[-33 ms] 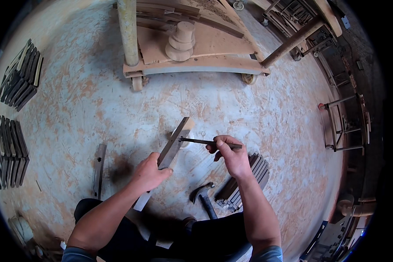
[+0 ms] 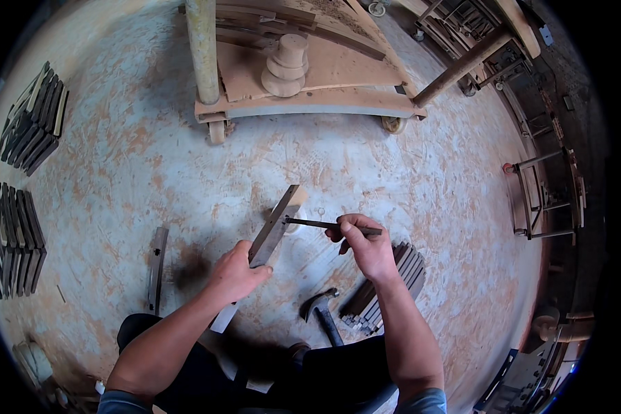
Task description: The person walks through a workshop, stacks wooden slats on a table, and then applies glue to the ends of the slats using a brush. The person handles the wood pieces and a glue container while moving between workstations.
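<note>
My left hand [image 2: 238,278] is closed round a dark wooden bar [image 2: 274,232], which it holds at a slant above the floor. In my right hand [image 2: 366,252] a thin dark stick [image 2: 317,223] is pinched between the fingers. Its tip meets the side of the bar at a small dark slot or mark, though the contact is too small to make out. Behind the bar a pale round thing [image 2: 298,225] is partly hidden. Close to my right forearm lies a bundle of dark wooden strips [image 2: 408,274]. A claw hammer [image 2: 324,317] rests near my legs.
Another slotted bar [image 2: 157,269] lies left of my left arm. Stacks of dark wooden frames [image 2: 31,127] stand along the far left. Ahead is a wheeled wooden cart [image 2: 310,103] bearing a turned wooden piece [image 2: 286,65] and boards. Racks [image 2: 545,196] line the right side.
</note>
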{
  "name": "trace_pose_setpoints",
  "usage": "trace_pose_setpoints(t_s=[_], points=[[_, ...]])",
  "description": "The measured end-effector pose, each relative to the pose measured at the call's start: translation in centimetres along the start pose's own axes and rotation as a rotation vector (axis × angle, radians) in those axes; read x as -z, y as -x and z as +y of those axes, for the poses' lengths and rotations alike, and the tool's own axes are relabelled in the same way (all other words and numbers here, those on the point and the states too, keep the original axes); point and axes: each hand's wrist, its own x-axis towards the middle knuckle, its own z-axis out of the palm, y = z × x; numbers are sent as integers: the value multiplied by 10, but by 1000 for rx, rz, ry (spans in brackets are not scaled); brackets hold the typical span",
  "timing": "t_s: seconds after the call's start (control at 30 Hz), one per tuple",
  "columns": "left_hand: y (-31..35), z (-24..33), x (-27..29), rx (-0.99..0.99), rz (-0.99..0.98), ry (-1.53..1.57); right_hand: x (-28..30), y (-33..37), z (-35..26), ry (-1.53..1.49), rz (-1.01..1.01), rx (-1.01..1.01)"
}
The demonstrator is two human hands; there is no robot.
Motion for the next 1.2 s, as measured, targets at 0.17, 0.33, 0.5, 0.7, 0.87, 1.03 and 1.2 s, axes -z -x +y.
trace_pose_setpoints(t_s=[0.17, 0.33, 0.5, 0.7, 0.87, 1.03, 1.2], points=[[3, -6, -3, -17, 74, -80, -18, 12, -11, 303, 50, 141], [3, -8, -1, 8, 89, -151, -29, 12, -21, 296, 8, 85], [-1, -16, 1, 14, 25, -36, -27, 5, -11, 111, 22, 22], [-8, -26, 4, 66, -225, 489, -12, -3, -1, -143, 51, 30], [-7, -26, 8, 69, -235, 543, -10, -3, -7, -182, 50, 48], [-5, -23, 12, 100, -235, 529, -13, -5, 0, -161, 36, 26], [-5, -24, 13, 78, -214, 571, -11, -6, -2, -140, 34, 13]])
